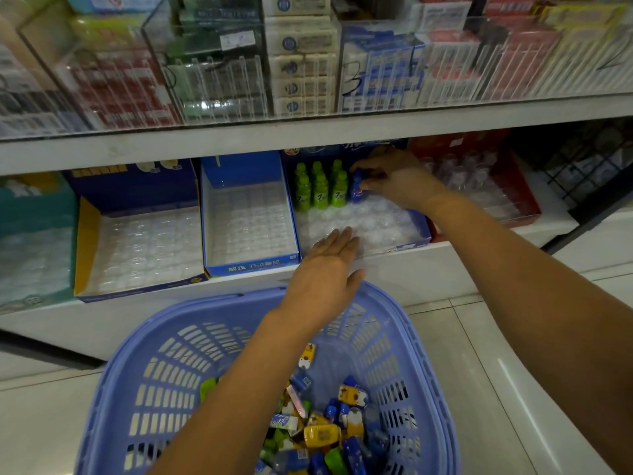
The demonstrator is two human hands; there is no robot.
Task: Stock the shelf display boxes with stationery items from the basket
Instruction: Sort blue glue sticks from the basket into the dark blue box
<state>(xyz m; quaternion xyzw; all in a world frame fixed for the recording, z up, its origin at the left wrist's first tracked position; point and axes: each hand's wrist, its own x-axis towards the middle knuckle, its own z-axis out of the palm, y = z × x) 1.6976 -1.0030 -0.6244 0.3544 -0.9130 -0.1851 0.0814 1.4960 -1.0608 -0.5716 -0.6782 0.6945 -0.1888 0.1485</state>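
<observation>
Location: a retail shop, stationery aisle. A white shelf board [308, 132] is serving as the reference. Above it, clear acrylic bins [212, 80] bearing handwritten numbers are holding packaged goods. Below it, printed cardboard display boxes [250, 265] are standing side by side. In front of it, a lavender shopping basket [164, 389] is sitting on a tiled floor [479, 354].

The blue display box [253, 267] reads 解压 开关橡皮 on its front lip. A handwritten 3 marks a clear case [376, 63] on the upper shelf. The small blue bottle [356, 193] bears a Pepsi-style roundel, and the labels on the green bottles [321, 195] start with 2.
</observation>
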